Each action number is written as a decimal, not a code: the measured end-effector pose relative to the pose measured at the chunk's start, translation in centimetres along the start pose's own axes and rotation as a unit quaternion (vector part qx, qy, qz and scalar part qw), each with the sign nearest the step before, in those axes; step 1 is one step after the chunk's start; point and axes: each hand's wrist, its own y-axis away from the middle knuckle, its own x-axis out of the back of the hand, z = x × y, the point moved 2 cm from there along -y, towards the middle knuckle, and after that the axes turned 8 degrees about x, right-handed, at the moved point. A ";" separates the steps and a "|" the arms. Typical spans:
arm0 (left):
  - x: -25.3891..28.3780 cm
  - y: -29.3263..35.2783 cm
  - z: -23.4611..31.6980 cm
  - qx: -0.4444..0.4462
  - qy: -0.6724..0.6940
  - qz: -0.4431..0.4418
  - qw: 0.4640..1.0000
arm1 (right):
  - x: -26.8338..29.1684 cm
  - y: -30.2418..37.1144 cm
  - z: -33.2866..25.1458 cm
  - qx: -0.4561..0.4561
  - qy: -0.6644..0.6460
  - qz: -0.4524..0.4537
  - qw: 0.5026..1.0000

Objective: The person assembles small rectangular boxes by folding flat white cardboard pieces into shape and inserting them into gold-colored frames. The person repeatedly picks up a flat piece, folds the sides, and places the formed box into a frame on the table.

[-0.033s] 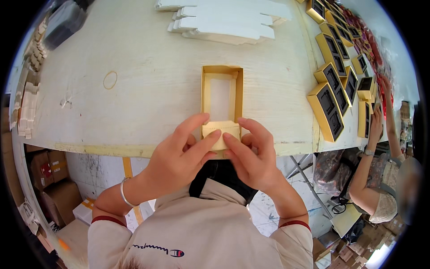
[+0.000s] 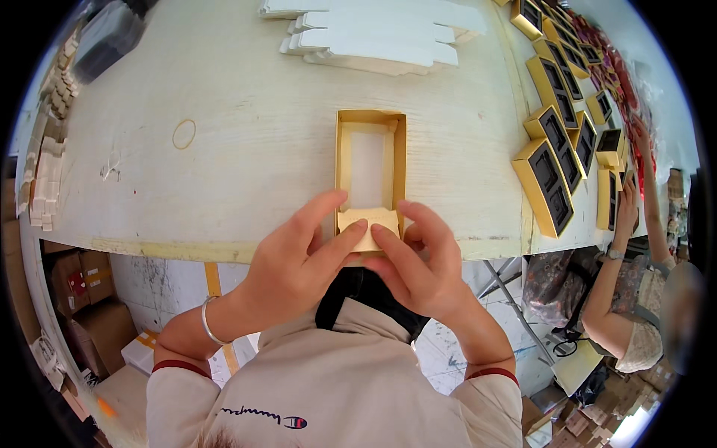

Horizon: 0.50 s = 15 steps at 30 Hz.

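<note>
Head view: left hand [image 2: 295, 255] and right hand [image 2: 424, 263] pinch the pale flap [image 2: 382, 218] of a gold box [image 2: 400, 153] at the worktop's [image 2: 246, 160] near edge — folding seems underway; next calls for even thumb pressure.

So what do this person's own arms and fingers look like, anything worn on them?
The left arm and right arm emerge from short, pale beige sleeves edged with dark red trim. A smooth silver-coloured bangle circles the left wrist; no jewellery shows on the right. The left fingers and right fingers are ungloved. No cables show.
</note>
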 end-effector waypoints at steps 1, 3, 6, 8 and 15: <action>-0.1 0.1 0.1 -0.020 -0.065 0.015 0.998 | -0.1 -0.1 0.1 0.025 0.046 -0.028 0.998; -0.4 -0.3 0.5 -0.062 -0.108 0.019 0.992 | 0.0 -0.7 0.2 0.076 0.136 -0.085 0.984; -0.3 -0.9 0.6 -0.073 -0.099 -0.019 0.992 | 0.2 -1.5 -0.3 0.063 0.147 -0.150 0.976; -0.1 -1.5 1.0 -0.053 -0.103 -0.068 0.991 | 0.3 -2.0 -0.2 0.029 0.103 -0.172 0.979; 0.5 -2.2 1.4 -0.012 -0.098 -0.158 0.982 | 1.6 -3.0 0.3 -0.081 -0.086 -0.216 0.969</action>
